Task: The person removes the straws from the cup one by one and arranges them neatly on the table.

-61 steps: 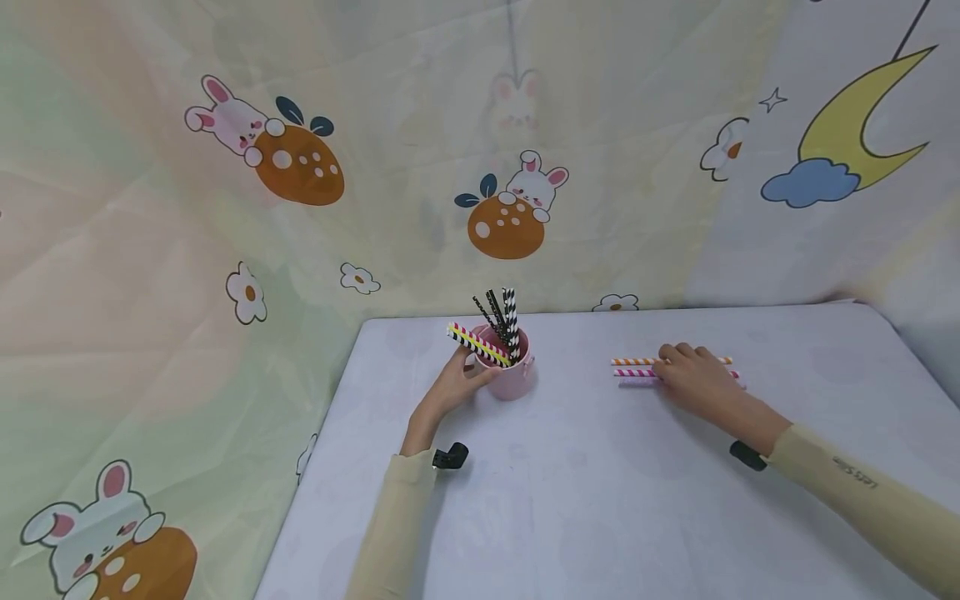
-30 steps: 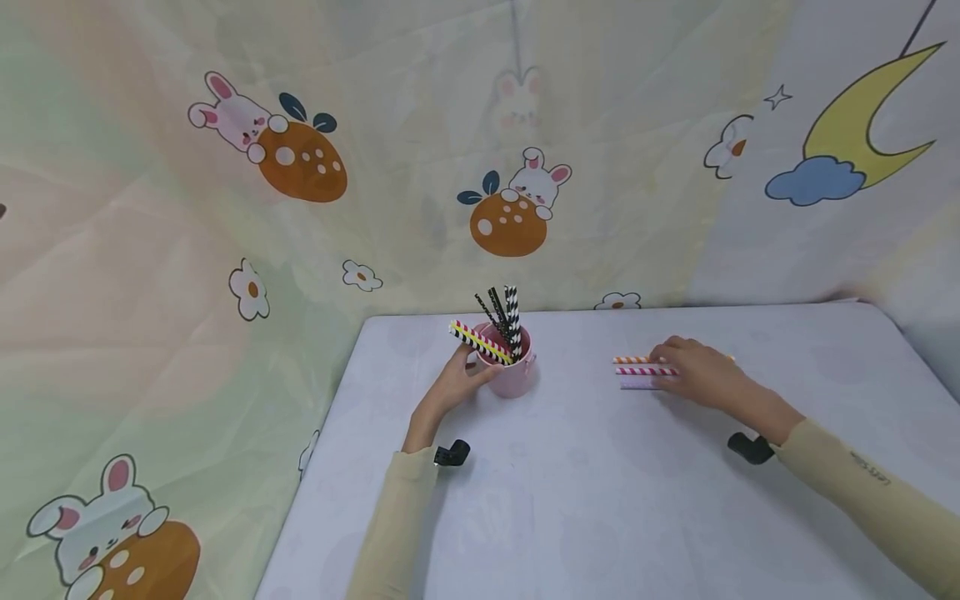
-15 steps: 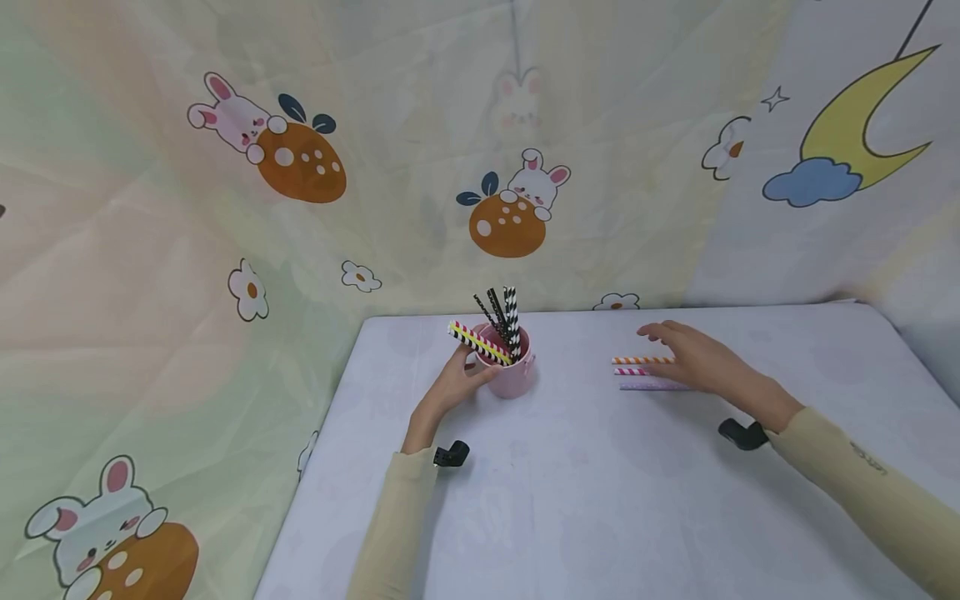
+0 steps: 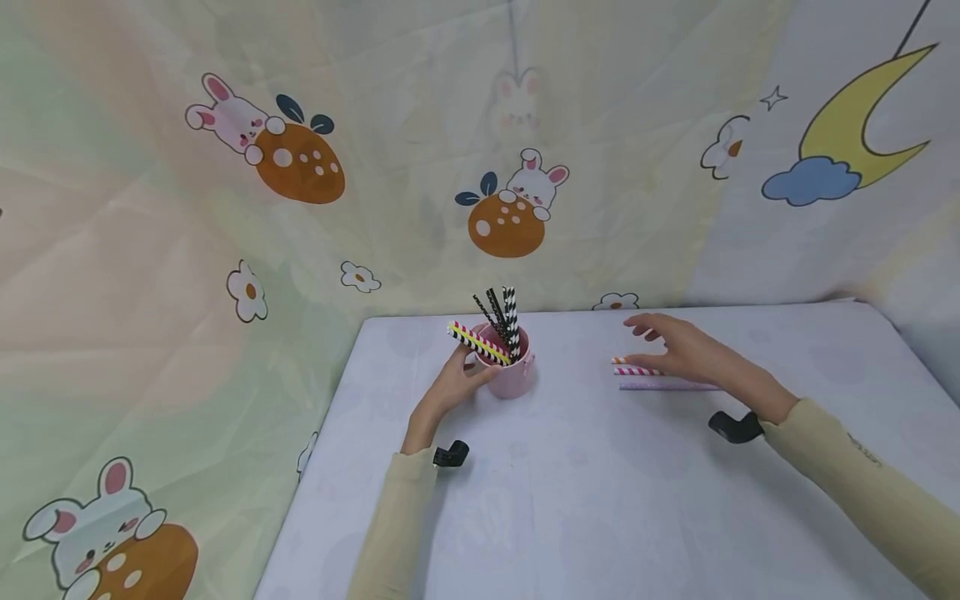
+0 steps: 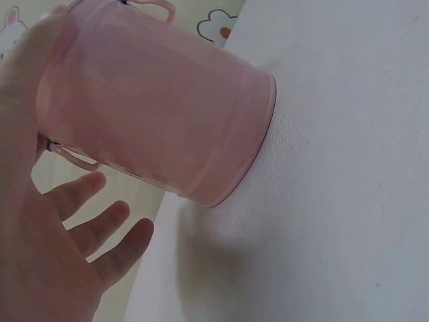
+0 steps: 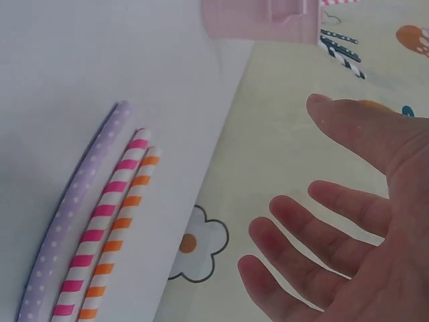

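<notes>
A pink bucket stands at the back of the table, holding black-and-white and dotted straws and a slanted bunch of striped straws. My left hand grips the bucket's left rim between thumb and index finger; its other fingers hang free in the left wrist view. Three straws lie side by side on the right: purple dotted, pink striped and orange striped. Over them my right hand hovers, empty, fingers spread, hiding part of them in the head view.
A white cloth covers the table. Behind it hangs a printed curtain with rabbits, flowers and a moon. Black camera mounts sit at both wrists.
My right hand has let go of the straws, lifted and shifted slightly left, with its fingers spreading. The three straws stay on the table. My left hand and the bucket have not moved.
</notes>
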Motion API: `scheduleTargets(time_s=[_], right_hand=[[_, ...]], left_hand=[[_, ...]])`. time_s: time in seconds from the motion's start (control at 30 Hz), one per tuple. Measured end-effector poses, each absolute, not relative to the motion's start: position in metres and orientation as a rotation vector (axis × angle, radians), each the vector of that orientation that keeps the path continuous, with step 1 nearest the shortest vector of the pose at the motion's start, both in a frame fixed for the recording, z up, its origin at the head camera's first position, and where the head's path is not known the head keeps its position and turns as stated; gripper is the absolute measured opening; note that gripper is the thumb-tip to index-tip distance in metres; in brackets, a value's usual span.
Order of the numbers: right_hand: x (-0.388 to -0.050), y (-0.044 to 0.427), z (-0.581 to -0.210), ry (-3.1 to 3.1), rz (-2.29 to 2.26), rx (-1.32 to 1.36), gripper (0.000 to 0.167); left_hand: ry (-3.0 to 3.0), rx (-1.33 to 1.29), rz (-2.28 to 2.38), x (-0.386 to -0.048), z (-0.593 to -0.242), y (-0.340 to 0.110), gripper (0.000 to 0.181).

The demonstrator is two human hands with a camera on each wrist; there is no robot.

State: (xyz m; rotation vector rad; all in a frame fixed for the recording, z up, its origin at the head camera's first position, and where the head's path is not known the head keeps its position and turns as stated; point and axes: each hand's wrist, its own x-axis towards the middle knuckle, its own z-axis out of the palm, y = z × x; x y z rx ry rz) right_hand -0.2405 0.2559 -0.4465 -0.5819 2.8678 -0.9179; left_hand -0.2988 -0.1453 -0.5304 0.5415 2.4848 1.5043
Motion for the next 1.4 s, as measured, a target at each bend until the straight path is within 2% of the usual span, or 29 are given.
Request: scheduleTargets(time_s=[0.63, 1.07, 1.4], right_hand=[[-0.252, 0.233, -0.431, 2.802, -0.965, -0.535, 0.069], [-0.258, 0.217, -0.417, 2.786, -1.001, -0.600, 0.063], [-0.266, 0.199, -0.407, 2.762, -0.982, -0.565, 0.070]], left_hand=[[2.495, 0.522, 1.497, -0.298, -0.530, -0.147, 0.084], [2.481, 0.502, 1.517, -0.297, -0.528, -0.145, 0.081], [2.479, 0.520, 1.512, -0.299, -0.531, -0.146, 0.082]])
